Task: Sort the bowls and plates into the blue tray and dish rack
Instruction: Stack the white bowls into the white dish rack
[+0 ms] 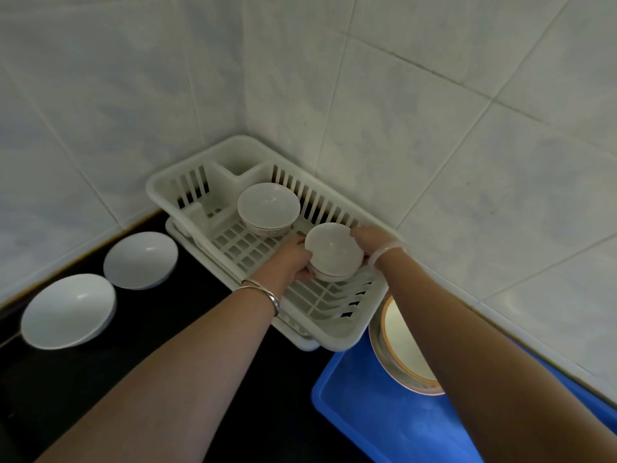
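Note:
A white dish rack stands in the tiled corner on a black counter. Inside it rests a larger white bowl. Both hands hold a smaller white bowl upright just above the rack's grid floor: my left hand grips its left side, my right hand its right rim. A blue tray lies at the lower right and holds a stack of plates, partly hidden by my right forearm. Two shallow white bowls sit on the counter to the left.
Tiled walls close in behind and to the right of the rack. The rack has an empty cutlery compartment at its far end. Dark countertop stretches between the loose bowls and the blue tray.

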